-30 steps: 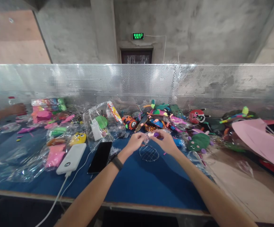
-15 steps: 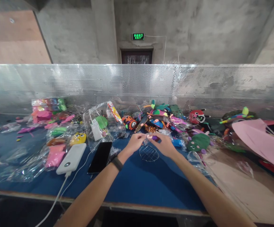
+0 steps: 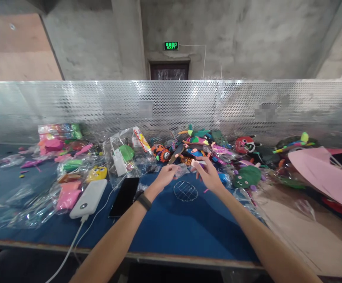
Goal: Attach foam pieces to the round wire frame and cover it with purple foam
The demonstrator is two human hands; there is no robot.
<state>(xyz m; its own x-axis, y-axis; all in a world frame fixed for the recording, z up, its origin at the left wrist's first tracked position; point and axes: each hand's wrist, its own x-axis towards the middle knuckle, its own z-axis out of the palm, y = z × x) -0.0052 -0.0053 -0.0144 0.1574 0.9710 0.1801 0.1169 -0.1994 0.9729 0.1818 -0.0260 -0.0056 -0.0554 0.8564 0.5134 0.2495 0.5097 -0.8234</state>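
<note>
My left hand (image 3: 168,173) is closed, its thumb and fingers pinching a small clear plastic wrapper (image 3: 182,169). To its right, my right hand (image 3: 208,173) pinches a small pale lump (image 3: 193,163) that looks like soft clay. A gap separates the two hands. Below them on the blue table lies a round wire mesh (image 3: 185,191). A tiny pink piece (image 3: 205,191) rests just right of the mesh, near my right hand.
A black phone (image 3: 125,196) and a white power bank (image 3: 89,198) with a cable lie left of my arm. Colourful clay figures (image 3: 196,147) pile up at the back. A green clay figure (image 3: 248,177) and pink sheet (image 3: 324,173) are on the right.
My hands have moved apart, the right one shifting right with the pale lump. A clear wrapper now shows at my left fingers. The purple piece by my right fingers no longer shows there.
</note>
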